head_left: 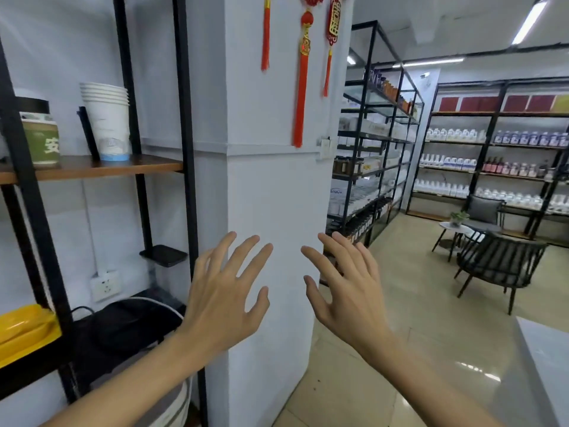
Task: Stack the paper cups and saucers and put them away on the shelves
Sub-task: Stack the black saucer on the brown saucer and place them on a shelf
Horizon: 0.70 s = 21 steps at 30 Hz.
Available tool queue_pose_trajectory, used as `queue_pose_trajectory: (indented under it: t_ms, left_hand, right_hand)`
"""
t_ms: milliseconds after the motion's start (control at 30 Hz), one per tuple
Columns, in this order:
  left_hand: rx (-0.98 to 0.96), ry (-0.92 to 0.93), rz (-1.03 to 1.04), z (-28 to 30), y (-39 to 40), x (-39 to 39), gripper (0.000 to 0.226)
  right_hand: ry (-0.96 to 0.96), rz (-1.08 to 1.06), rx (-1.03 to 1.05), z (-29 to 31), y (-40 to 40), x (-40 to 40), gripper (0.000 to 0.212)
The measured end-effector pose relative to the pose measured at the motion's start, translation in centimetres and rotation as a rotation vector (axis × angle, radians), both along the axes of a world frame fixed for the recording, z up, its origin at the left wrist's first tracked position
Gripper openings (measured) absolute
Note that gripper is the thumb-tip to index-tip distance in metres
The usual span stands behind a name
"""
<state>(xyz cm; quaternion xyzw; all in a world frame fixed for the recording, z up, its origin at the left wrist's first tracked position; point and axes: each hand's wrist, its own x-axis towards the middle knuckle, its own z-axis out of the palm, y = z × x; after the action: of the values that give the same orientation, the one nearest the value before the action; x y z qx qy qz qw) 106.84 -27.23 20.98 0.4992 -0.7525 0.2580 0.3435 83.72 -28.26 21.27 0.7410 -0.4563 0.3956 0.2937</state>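
**Cups shelved, hands free**

While both hands hang spread and empty before the white pillar [271,195], nothing is being carried. The left hand [226,291] and right hand [345,291] show fingers splayed wide, near each other, touching nothing. Far left, a stack of paper cups [106,121] stands upright on the wooden shelf [101,167], beside a green-banded cup [41,140]. That part looks done. No saucers are clearly visible, so whether they remain to be stored cannot be told.

White character 安 legible on green cup sleeve [41,143], wooden shelf [92,169]. Gold characters on red hanging ornament [333,21] unreadable.
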Motion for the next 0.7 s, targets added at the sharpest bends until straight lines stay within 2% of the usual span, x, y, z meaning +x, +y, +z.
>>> queue_pose_trajectory:
  t_ms: [233,467,700]
  left_hand:
    - [0.1,0.044,-0.116,-3.0,7.6,-8.1,0.065]
    - [0.15,0.055,-0.282,-5.1,15.2,-16.7,0.065]
    - [0.21,0.055,-0.49,-6.3,20.4,-25.1,0.063]
  right_hand:
    - [-0.028,-0.118,0.09,-3.0,10.7,-8.2,0.043]
    - [-0.112,-0.213,0.055,-6.3,21.5,-16.5,0.039]
    - [-0.155,-0.406,0.079,-7.8,30.8,-23.3,0.037]
